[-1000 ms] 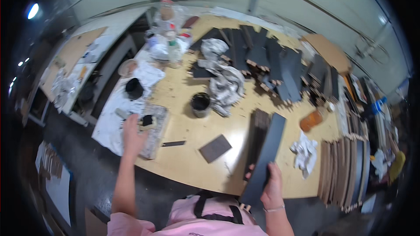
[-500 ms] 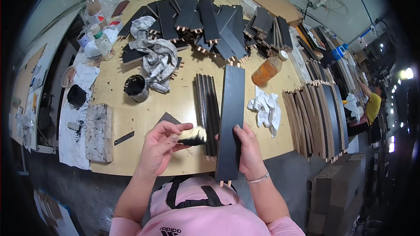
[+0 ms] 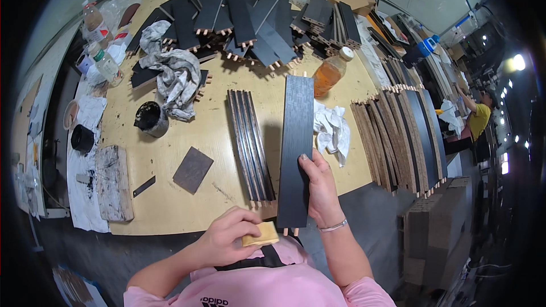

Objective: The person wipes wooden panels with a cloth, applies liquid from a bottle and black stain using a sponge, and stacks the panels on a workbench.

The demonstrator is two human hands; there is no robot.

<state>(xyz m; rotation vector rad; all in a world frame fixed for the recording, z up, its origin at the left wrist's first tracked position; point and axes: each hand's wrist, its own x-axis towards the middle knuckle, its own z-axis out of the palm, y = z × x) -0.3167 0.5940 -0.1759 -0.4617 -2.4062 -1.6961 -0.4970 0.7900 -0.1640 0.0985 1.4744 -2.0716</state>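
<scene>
A long black board [image 3: 294, 136] with pale wooden dowels at both ends is held upright in front of me. My right hand [image 3: 322, 187] is closed around its right edge, with the thumb on its face. My left hand [image 3: 230, 236] grips a yellow sponge [image 3: 260, 235] low beside the board's bottom left edge; whether the two touch is unclear. Left of the board, several dark strips [image 3: 250, 150] with dowel ends lie side by side on the table. A dark rectangular sheet [image 3: 193, 169] and a thin dark blade-like strip [image 3: 144, 186] lie farther left.
A black-stained cup [image 3: 157, 126] stands near a smeared rag [image 3: 176, 82]. Black boards [image 3: 213, 8] are heaped at the back. An orange-liquid bottle [image 3: 330, 74] and white crumpled cloth [image 3: 331, 131] are right of the board. More boards [image 3: 392, 136] stand in a row, with a co-worker [image 3: 480, 119] beyond.
My left hand has come down toward me with the sponge, turned so its yellow side shows instead of the blackened one. The dark sheet is uncovered. The whole view has shifted somewhat.
</scene>
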